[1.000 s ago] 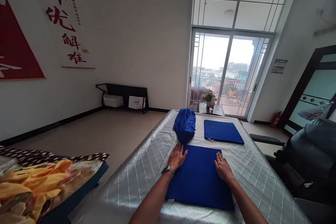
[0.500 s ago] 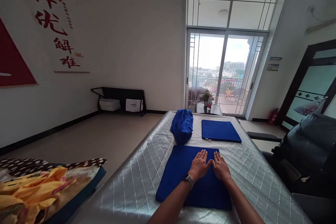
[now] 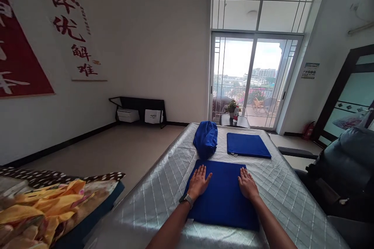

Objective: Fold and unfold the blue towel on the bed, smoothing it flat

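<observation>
A flat blue folded cloth [image 3: 223, 198] lies in front of me on the silver quilted table cover [image 3: 152, 202]. My left hand [image 3: 199, 182] rests flat on its left part, fingers outstretched, with a watch on the wrist. On the right edge lies my right hand [image 3: 247, 183], palm down and fingers extended. Neither hand grips anything. Just beyond the cloth sits a crumpled blue bundle of fabric [image 3: 205, 139]. To the right of that bundle is a second flat blue folded piece [image 3: 248, 145], with a small pale tag at its near edge.
A dark padded chair [image 3: 344, 163] stands close on the right. At lower left are yellow printed fabrics [image 3: 52, 206] on a low surface. Beyond the table, a small table holds a bottle [image 3: 235, 114] and a potted plant [image 3: 231, 107] before the glass doors.
My left hand has slid left across the blue cloth, away from my right hand, which stays near the right edge. The whole view has shifted slightly to the left.
</observation>
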